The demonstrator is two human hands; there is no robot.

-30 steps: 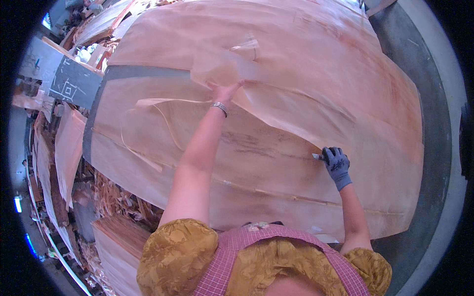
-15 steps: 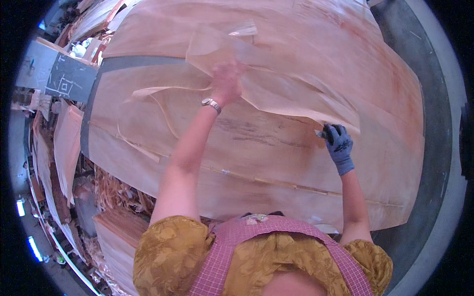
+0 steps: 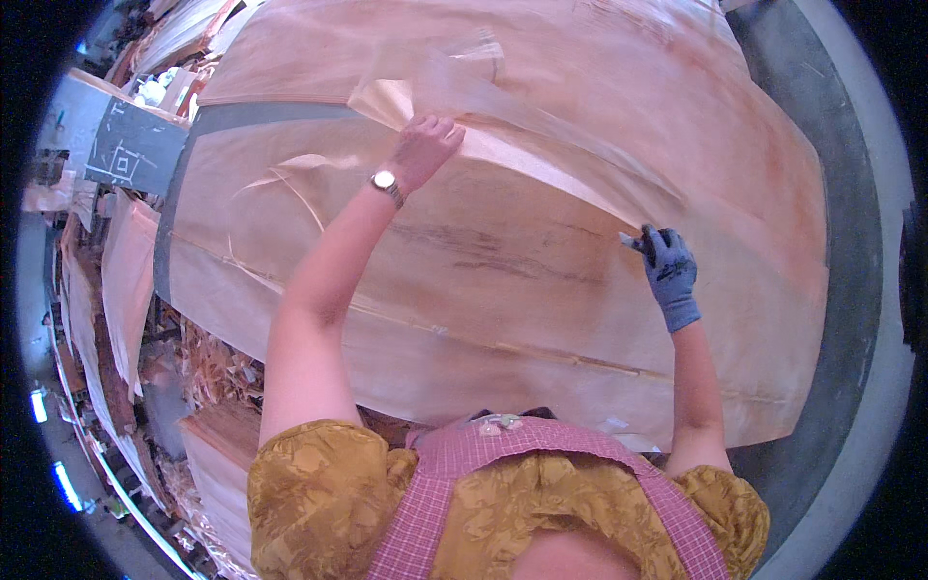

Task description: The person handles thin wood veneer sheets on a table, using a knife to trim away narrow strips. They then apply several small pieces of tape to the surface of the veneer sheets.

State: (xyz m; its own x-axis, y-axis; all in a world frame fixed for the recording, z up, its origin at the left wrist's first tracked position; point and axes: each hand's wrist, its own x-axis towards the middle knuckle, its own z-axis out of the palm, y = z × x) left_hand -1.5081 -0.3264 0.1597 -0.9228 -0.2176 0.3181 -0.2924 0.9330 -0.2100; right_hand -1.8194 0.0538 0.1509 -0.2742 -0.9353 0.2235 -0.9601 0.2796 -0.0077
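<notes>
Pinching veneer strip [image 3: 556, 176] in left hand [image 3: 425, 152], gripping small tool [image 3: 631, 242] in gloved right hand [image 3: 669, 266]. Apparently parted left of tool, not beyond.

We count one bare left hand [image 3: 425, 155] near twelve o'clock and one right hand [image 3: 669, 269] at three, two in all. We find one glove [image 3: 681, 309] there, one small tool [image 3: 630, 241] just before three, one lifted sheet [image 3: 536, 169] at one, one wristwatch [image 3: 385, 181] at eleven, one checked apron [image 3: 541, 446] at six, one white-marked board [image 3: 140, 152] at ten, and two lights [image 3: 66, 486] around eight.
</notes>
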